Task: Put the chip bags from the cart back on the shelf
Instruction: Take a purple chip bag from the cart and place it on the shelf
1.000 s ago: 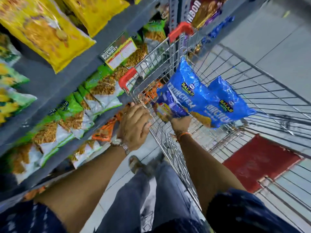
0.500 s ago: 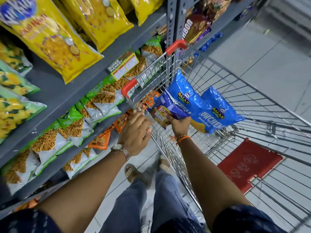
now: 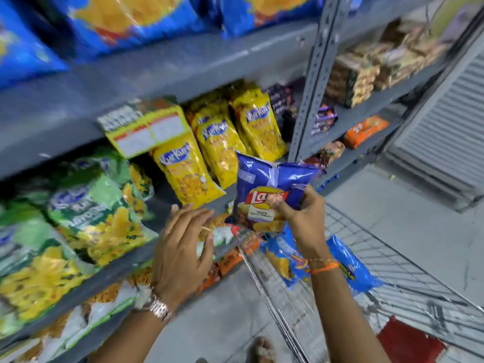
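Note:
My right hand (image 3: 301, 218) grips a blue Lay's chip bag (image 3: 269, 189), held up above the cart's near corner and close to the shelf front. My left hand (image 3: 183, 247) hovers just left of it with fingers spread, holding nothing. Two larger blue snack bags (image 3: 353, 268) lie in the wire cart (image 3: 392, 284) below my right wrist. The grey shelf (image 3: 183, 66) rises at left, with yellow bags (image 3: 217, 142) on the level behind the Lay's bag.
Green and yellow bags (image 3: 86, 213) fill the shelf at left, big blue bags (image 3: 125, 19) the top level. A price tag (image 3: 146, 129) hangs off the shelf edge. A grey upright post (image 3: 311, 82) splits off a bay of brown packs. A red cart flap (image 3: 411, 341) lies lower right.
My right hand has lifted the Lay's bag out of the cart toward the shelf. My left hand let go of the cart handle and opened. The view swung up along the shelves.

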Motion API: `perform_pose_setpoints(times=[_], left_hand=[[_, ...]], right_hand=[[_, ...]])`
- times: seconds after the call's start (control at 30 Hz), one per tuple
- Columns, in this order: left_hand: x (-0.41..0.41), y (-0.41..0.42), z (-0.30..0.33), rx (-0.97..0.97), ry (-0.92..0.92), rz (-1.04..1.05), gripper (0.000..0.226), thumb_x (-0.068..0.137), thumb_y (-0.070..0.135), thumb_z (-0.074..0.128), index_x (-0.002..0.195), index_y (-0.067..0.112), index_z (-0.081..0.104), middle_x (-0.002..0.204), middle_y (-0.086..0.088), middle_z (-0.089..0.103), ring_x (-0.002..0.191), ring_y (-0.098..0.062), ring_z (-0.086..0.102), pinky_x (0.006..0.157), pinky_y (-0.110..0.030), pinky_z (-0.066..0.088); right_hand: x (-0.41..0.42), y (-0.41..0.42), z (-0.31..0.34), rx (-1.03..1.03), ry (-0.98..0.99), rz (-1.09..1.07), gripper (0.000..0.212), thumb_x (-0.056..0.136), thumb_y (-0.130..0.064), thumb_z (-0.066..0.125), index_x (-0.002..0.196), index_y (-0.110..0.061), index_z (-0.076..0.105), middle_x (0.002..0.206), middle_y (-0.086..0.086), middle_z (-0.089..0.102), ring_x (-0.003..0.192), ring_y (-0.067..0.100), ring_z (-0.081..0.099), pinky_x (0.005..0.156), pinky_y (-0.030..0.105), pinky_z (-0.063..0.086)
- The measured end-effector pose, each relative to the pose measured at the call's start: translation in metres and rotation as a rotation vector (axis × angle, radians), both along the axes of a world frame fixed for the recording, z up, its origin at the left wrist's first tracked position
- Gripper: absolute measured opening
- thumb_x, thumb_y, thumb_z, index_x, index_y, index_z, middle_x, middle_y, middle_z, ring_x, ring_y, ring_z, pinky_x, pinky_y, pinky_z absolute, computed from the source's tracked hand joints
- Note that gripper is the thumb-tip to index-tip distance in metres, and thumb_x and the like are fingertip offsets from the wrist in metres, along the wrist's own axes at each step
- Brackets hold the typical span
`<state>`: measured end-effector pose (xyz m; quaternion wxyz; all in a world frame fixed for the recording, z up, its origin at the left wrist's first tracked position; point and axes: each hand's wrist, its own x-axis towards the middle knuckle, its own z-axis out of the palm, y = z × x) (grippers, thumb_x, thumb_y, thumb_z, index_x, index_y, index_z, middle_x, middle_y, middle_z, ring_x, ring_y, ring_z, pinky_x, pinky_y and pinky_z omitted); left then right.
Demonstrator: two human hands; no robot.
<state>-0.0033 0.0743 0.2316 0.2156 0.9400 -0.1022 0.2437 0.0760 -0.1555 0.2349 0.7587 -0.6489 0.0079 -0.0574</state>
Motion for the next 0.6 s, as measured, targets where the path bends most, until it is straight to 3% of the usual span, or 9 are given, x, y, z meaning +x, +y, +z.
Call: perform_pose_setpoints(times=[0.1, 0.17, 0.27, 0.37, 0.6], left_hand=[[-0.021, 0.038, 0.051, 0.038, -0.134, 0.106, 0.036, 0.093, 0.02, 0.057, 0.125, 0.007, 0.068, 0.129, -0.005, 0.067, 0.128, -0.027, 0.056, 0.12, -0.045, 0.036], [-0.038, 0.068, 0.082, 0.081, -0.227, 0.177, 0.037, 0.093, 0.019, 0.056, 0.125, 0.007, 0.068, 0.129, -0.006, 0.067, 0.127, -0.028, 0.056, 0.121, -0.037, 0.032], [-0.071, 0.11, 0.115, 0.145, -0.344, 0.307, 0.035, 0.093, 0.018, 0.055, 0.121, 0.005, 0.07, 0.127, -0.008, 0.067, 0.126, -0.029, 0.055, 0.123, -0.039, 0.029], [-0.104, 0.155, 0.136, 0.227, -0.413, 0.462, 0.034, 0.092, 0.016, 0.059, 0.121, 0.004, 0.07, 0.127, -0.01, 0.069, 0.126, -0.032, 0.057, 0.121, -0.05, 0.034], [-0.177, 0.241, 0.164, 0.275, -0.266, 0.755, 0.057, 0.099, 0.04, 0.046, 0.145, 0.008, 0.052, 0.147, -0.007, 0.055, 0.143, -0.03, 0.044, 0.127, -0.05, 0.019]], right_hand=[[0.0, 0.034, 0.078, -0.001, -0.161, 0.096, 0.028, 0.074, 0.009, 0.078, 0.08, -0.016, 0.066, 0.065, -0.015, 0.073, 0.062, -0.003, 0.067, 0.06, 0.016, 0.056], [-0.003, 0.062, 0.125, 0.014, -0.267, 0.167, 0.025, 0.067, -0.003, 0.083, 0.071, -0.023, 0.069, 0.059, -0.016, 0.071, 0.055, -0.005, 0.064, 0.055, 0.013, 0.052], [-0.014, 0.104, 0.184, 0.08, -0.378, 0.286, 0.025, 0.059, -0.018, 0.094, 0.068, -0.031, 0.075, 0.061, -0.012, 0.071, 0.056, -0.001, 0.064, 0.053, 0.019, 0.054], [-0.028, 0.151, 0.226, 0.167, -0.442, 0.454, 0.029, 0.056, -0.038, 0.092, 0.076, -0.024, 0.076, 0.072, -0.006, 0.077, 0.067, 0.011, 0.072, 0.057, 0.028, 0.059], [-0.055, 0.295, 0.273, 0.257, -0.477, 0.673, 0.026, 0.066, -0.02, 0.086, 0.087, -0.01, 0.075, 0.077, -0.001, 0.079, 0.071, 0.013, 0.073, 0.065, 0.03, 0.061]])
